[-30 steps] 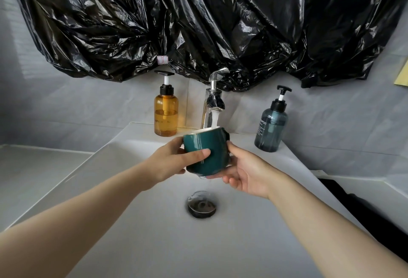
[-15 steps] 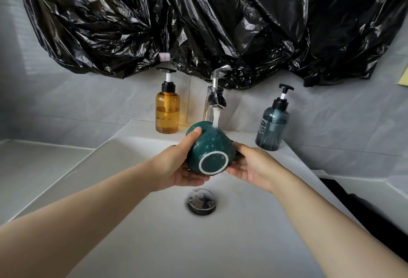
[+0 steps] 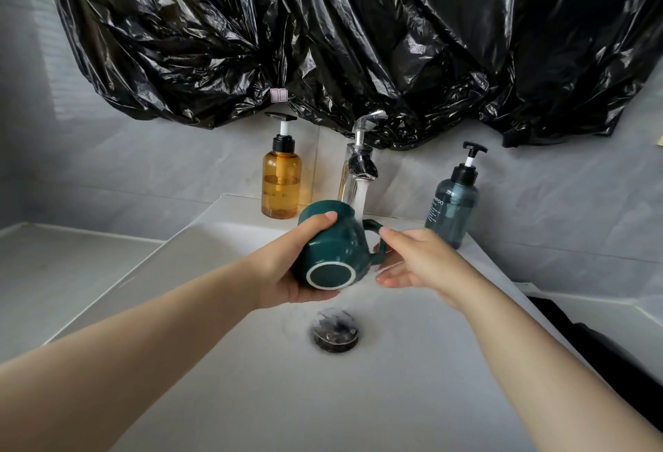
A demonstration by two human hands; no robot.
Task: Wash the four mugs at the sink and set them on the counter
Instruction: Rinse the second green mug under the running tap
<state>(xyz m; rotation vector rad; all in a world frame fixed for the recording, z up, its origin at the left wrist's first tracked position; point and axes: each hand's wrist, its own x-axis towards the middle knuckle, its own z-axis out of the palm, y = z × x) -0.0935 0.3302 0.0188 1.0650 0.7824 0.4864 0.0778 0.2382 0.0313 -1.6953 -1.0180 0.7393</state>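
**Entry: one mug, mid-wash, at the sink.**

- Mug (image 3: 333,254): dark green, and we logged it over the sink (image 3: 251,380), lying nearly on its side. Its pale-ringed base faced us and its mouth pointed away toward the faucet (image 3: 358,168).
- Long axis: it ran from us toward the back wall. The handle (image 3: 373,225) stuck out to the right.
- Left hand (image 3: 287,265): we noted it gripping the mug's body, thumb across the top and palm cupped underneath.
- Right hand (image 3: 419,261): it was open with fingers relaxed and held nothing. It lay just beside the handle and was the hand nearer to it.
- Water stream (image 3: 360,197): it ran and struck the mug's upper side next to the handle.
- Our judgement: any coming turn or hand-over depended on that handle, which pointed straight at the free right hand.
- Also listed: drain (image 3: 335,331) below the mug, amber bottle (image 3: 281,182), blue-grey bottle (image 3: 452,207), black plastic sheeting (image 3: 358,39) and counter (image 3: 53,272).

**Not established**

- The mug's mouth and inside were turned away from us.
- The left fingers under the mug were hidden.
- We could not tell whether the right thumb touched the handle.
- The other three mugs were out of view.
- A dark object at the right edge was cut off.
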